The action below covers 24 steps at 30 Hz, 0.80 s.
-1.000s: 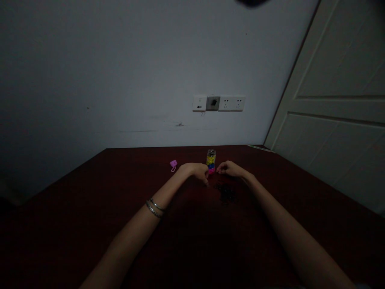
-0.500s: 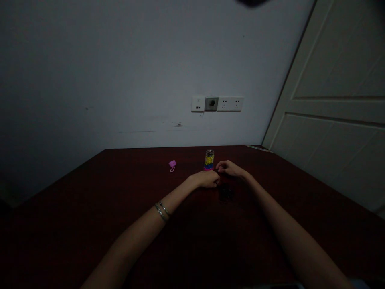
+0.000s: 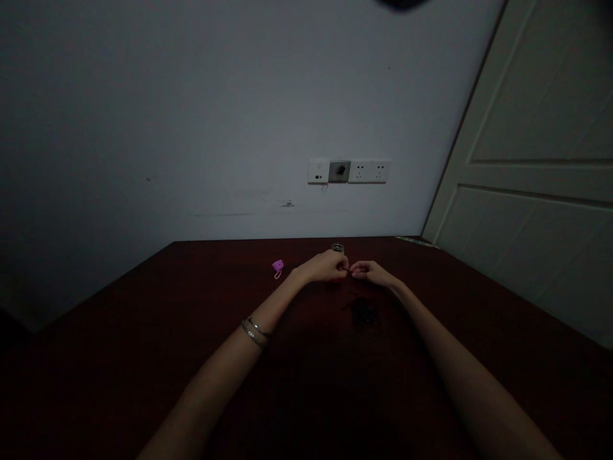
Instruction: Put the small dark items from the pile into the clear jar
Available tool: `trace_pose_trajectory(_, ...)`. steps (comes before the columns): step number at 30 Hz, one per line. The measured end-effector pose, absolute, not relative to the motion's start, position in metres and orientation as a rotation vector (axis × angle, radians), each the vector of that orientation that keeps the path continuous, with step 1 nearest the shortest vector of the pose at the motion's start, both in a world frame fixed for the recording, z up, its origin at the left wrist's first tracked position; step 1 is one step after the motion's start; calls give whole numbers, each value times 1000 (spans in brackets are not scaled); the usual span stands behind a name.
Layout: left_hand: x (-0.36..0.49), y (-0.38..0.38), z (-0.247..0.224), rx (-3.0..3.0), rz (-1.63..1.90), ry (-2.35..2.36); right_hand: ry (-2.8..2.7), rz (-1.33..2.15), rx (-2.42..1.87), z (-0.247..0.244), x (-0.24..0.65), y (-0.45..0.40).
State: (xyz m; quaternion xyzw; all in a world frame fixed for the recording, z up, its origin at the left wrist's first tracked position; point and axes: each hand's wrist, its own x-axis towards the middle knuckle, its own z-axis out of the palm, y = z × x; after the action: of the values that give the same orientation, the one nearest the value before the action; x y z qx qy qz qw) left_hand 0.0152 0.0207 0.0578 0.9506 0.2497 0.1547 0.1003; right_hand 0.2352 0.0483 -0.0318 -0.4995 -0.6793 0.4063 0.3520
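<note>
Hands near jar, dark pile, tiny mark on wall plate illegible

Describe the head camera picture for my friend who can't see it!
A person's left hand and right hand nearly meet at the fingertips over a dark red table, the left partly hiding a glass jar. A dark pile lies nearer the camera; a small purple thing with a loop sits left of the hands. Behind are wall sockets.

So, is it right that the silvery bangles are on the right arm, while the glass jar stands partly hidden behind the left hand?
Not quite: the head view shows the silvery bangles on the left arm. The glass jar does stand partly hidden behind the left hand.
</note>
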Motion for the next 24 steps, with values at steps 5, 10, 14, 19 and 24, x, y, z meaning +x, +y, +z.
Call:
trace_pose_trajectory(5, 12, 47, 92, 2659, 841, 799, -1719, 1073, -1294, -37, 238, 50)
trace_pose_trajectory(10, 19, 63, 101, 2642, 947, 911, -1686, 1071, -1313, -36, 236, 49)
trace_pose_trajectory(14, 21, 71, 96, 2612, 871, 869, -1671, 1069, -1315, -34, 234, 47)
trace_pose_trajectory(19, 19, 78, 92, 2601, 789, 835, -1665, 1050, -1319, -36, 235, 49)
trace_pose_trajectory(24, 17, 79, 93, 2595, 741, 819, -1682, 1026, -1340, -37, 237, 50)
